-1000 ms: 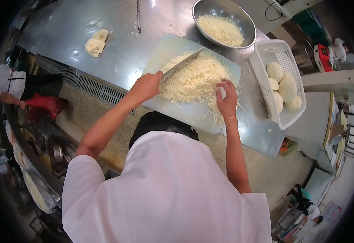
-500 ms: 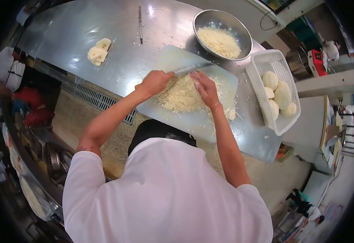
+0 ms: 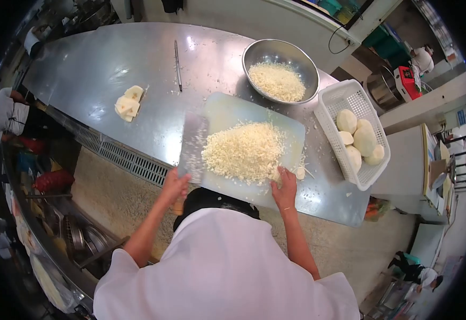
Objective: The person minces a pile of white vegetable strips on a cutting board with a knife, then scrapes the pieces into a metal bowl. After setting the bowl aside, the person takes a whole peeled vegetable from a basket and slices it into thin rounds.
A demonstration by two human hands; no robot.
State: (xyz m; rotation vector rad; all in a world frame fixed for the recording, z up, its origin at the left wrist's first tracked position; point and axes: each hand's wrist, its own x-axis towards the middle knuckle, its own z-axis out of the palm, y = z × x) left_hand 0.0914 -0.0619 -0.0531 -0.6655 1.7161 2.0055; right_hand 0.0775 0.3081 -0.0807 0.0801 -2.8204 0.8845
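Observation:
My left hand (image 3: 175, 185) is closed around the handle of a cleaver; the wide blade (image 3: 193, 141), blurred by motion, is by the left edge of the pale cutting board (image 3: 223, 106). Finely chopped pale vegetable (image 3: 243, 149) lies heaped on the board, with bits scattered around it. At the heap's lower right corner is my right hand (image 3: 285, 191), thumb and fingers apart, fingertips touching or close to the bits at the board's edge. Some pale slivers (image 3: 301, 172) lie just right of that hand.
A steel bowl (image 3: 312, 85) of chopped vegetable stands behind the board. Right of it, a white basket (image 3: 335, 160) holds several peeled pale roots (image 3: 365, 138). Cut slices (image 3: 129, 103) and a thin rod-like tool (image 3: 178, 66) lie on the metal table (image 3: 99, 69). Other people are farther off.
The cleaver has swung from across the top of the heap to the board's left side. My right hand has left the blade and come down to the lower right of the heap.

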